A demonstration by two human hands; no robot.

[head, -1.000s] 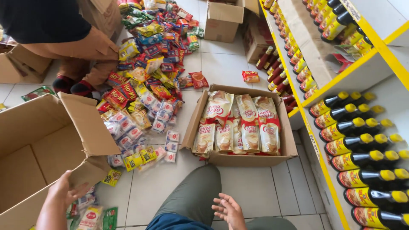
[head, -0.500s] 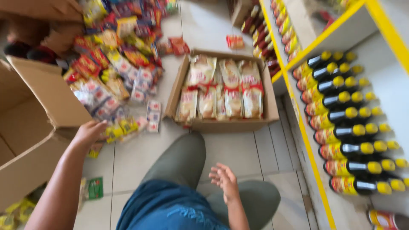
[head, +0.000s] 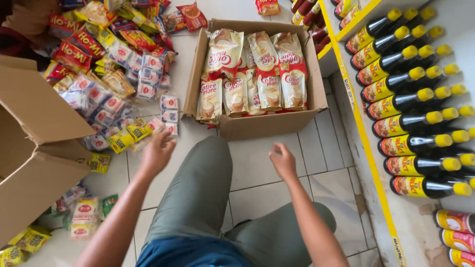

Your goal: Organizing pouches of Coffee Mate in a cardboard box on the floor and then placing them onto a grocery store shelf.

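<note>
— Pale floor tiles everywhere, and a person sitting on them with both hands out in front. What's nearest the left hand (head: 157, 151)?

— Small sachets: a yellow sachet (head: 120, 140) lies on the floor just beyond its fingers, at the near edge of the packet pile (head: 104, 64). Those fingers are loosely spread and hold nothing.

— How would that sachet handle?

— Light and soft, I'd judge, with a slick film that crinkles. Pinching it by a sealed edge looks easiest.

— And the right hand (head: 283, 160)?

— Empty too, fingers half curled, hovering over bare tile just short of the near wall of the cardboard box (head: 269, 124). The box holds creamer pouches (head: 257, 74) standing in rows; those look floppy, best taken by the top seam.

— Further out?

— An open empty carton (head: 34, 143) at the left edge, more sachets on the floor beside it. Along the right, a yellow-trimmed shelf (head: 368, 148) carries dark bottles (head: 415, 118) with yellow caps, lying in a row.
</note>
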